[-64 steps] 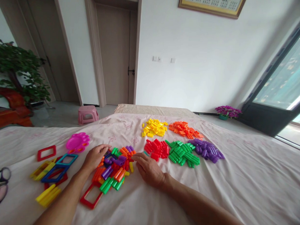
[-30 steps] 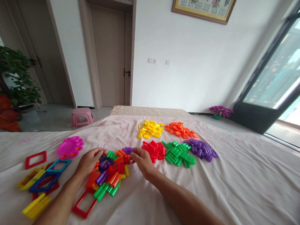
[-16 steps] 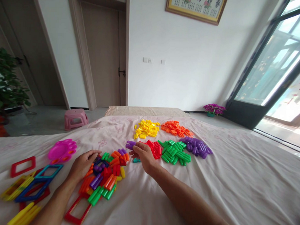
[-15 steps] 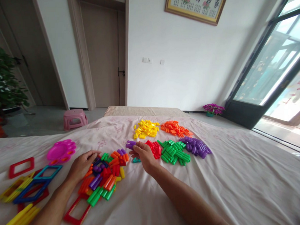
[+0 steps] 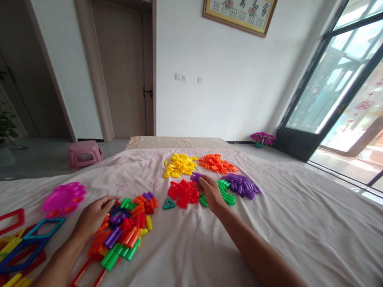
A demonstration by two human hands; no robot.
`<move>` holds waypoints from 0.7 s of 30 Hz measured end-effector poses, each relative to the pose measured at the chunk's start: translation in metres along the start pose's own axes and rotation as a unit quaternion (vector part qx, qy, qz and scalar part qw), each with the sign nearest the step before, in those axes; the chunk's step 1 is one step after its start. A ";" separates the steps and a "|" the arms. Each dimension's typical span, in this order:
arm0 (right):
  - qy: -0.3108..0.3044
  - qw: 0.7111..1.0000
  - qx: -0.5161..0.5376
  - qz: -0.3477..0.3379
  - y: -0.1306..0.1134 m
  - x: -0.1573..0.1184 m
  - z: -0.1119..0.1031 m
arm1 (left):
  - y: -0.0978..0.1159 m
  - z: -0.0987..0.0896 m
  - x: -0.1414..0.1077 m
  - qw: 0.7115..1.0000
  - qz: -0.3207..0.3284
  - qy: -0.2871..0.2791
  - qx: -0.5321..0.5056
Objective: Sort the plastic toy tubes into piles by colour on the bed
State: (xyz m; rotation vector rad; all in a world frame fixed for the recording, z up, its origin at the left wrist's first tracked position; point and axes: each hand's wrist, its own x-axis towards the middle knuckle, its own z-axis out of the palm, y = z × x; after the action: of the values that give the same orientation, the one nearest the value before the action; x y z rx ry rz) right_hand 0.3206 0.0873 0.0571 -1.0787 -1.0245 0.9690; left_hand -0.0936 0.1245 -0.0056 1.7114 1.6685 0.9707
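The purple piece (image 5: pixel 195 176) is in the right hand (image 5: pixel 211 190), apparently raised above the surface (image 5: pixel 190 252), where the view sets it between the yellow and red heaps. Thumb and fingers pinch it at one end, and the other end juts out to the left; that end grip probably leaves most of the piece uncovered and easy to let go. The hand blocks part of the green heap (image 5: pixel 229 199) behind it.

Around it lie the red heap (image 5: pixel 184 193), the purple heap (image 5: pixel 242 186), the yellow heap (image 5: pixel 180 165) and the orange heap (image 5: pixel 218 163). Each is of one colour with a gap or narrow border to its neighbours, which suggests they are set apart by colour on purpose. A teal triangle (image 5: pixel 169 208) lies just beside the red heap.

Nearer the body is the mixed pile (image 5: pixel 125 227), with many colours jumbled together. The left hand (image 5: pixel 93 215) is at its left edge, fingers loosely bent and close together, perhaps to steady or spread the pieces; whether it touches or holds one cannot be told. A red frame (image 5: pixel 76 277) sticks out below the pile. Further left are the pink tray (image 5: pixel 59 199) and a blue frame (image 5: pixel 20 265) among others.
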 end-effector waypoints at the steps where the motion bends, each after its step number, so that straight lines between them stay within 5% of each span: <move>1: 0.012 1.000 -0.005 -0.009 -0.001 0.002 -0.011 | -0.001 0.000 0.001 1.000 0.001 -0.002 0.004; 13: 0.274 0.950 -0.128 -0.082 -0.026 0.037 -0.146 | -0.009 -0.001 0.003 1.000 0.016 -0.004 0.025; 21: 0.327 0.926 -0.184 -0.048 -0.009 0.039 -0.194 | -0.013 -0.001 0.005 0.999 0.000 -0.022 0.026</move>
State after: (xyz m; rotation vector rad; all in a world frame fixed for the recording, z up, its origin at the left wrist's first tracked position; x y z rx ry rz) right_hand 0.5182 0.0813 0.0422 -1.5126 -0.6975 0.2823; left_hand -0.1019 0.1307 -0.0151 1.7537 1.6796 0.8909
